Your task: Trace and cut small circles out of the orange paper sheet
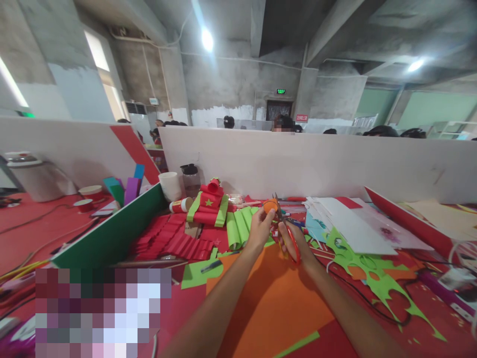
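My left hand [261, 223] pinches a small round piece of orange paper [271, 206], held up above the table. In my right hand [292, 239] is a pair of scissors [292, 238] with red-orange handles, the blades pointing up and away from me. The blades are beside the right edge of the orange piece; whether they are touching it I cannot tell. Under my forearms lies a large orange paper sheet [276, 303]. A light green paper piece [197, 271] shows to the left of it, partly under its edge.
Red pleated paper [171, 238], green folded paper [242, 226] and a red paper model with a star [208, 203] stand at the left. Cut green scraps [367, 263] and white sheets [346, 221] lie right. A green divider [112, 231] and a white partition [242, 161] bound the space.
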`<state>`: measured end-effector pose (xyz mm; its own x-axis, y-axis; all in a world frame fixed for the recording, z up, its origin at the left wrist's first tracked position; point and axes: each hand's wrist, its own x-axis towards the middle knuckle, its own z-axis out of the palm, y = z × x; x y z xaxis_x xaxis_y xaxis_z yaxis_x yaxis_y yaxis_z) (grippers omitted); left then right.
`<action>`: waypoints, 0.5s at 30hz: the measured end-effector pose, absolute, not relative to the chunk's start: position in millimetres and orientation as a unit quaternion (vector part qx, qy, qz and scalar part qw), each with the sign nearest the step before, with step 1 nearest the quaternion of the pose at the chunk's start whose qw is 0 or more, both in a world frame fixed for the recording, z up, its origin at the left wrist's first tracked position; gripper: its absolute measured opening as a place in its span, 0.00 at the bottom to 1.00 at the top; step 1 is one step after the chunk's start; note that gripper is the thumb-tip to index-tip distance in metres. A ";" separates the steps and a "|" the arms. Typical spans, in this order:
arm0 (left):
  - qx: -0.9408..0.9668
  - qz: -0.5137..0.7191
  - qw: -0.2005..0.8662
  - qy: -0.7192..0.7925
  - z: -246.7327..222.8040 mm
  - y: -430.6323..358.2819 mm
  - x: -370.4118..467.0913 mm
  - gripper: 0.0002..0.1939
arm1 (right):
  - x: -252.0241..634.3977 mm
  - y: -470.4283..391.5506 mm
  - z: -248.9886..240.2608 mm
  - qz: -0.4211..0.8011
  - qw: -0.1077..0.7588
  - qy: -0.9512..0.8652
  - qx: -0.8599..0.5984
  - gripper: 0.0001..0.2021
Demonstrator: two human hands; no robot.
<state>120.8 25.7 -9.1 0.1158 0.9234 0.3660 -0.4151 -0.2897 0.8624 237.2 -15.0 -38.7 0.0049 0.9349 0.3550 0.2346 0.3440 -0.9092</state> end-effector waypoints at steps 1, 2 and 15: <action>0.516 0.615 0.542 0.248 -9.2 26.5 120.2 0.18 | 237.1 -15.6 -37.6 0.334 0.531 -0.623 -0.467 0.25; 0.518 0.613 0.542 0.249 -9.2 27.2 119.6 0.18 | 236.9 -16.7 -35.9 0.338 0.531 -0.622 -0.466 0.24; 0.538 0.592 0.546 0.247 -10.0 32.1 114.8 0.14 | 238.2 -26.0 -21.2 0.348 0.511 -0.635 -0.464 0.25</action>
